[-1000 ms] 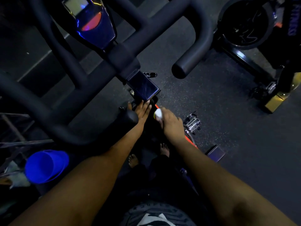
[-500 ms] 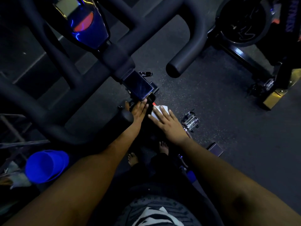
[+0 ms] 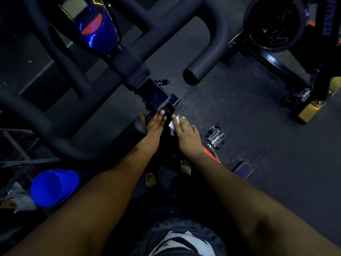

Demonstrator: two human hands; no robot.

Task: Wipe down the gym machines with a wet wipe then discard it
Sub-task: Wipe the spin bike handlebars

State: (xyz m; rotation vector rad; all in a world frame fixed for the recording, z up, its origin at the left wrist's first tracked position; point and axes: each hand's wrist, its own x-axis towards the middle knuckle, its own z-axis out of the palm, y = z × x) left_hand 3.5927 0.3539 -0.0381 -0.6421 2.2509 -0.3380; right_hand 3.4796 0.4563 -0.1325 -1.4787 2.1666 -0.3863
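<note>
I look down on a black spin bike with thick handlebars (image 3: 203,58) and a blue console (image 3: 92,28). My left hand (image 3: 154,124) lies with straight fingers on the dark frame just below the handlebar post (image 3: 155,97). My right hand (image 3: 186,133) presses a white wet wipe (image 3: 174,121) against the same frame part, fingers laid over it; only the wipe's edge shows under the fingertips. The two hands sit side by side, a narrow gap between them.
A metal pedal (image 3: 215,136) sticks out right of my right hand. A second bike with a flywheel (image 3: 275,24) stands at the back right. A blue bucket (image 3: 53,187) sits low left beside a rack. My bare feet (image 3: 185,166) stand on dark rubber flooring (image 3: 258,145).
My right hand went from clutching the wipe to spreading flat over it, then slid up the frame towards the handlebar post. My left hand stayed on the frame.
</note>
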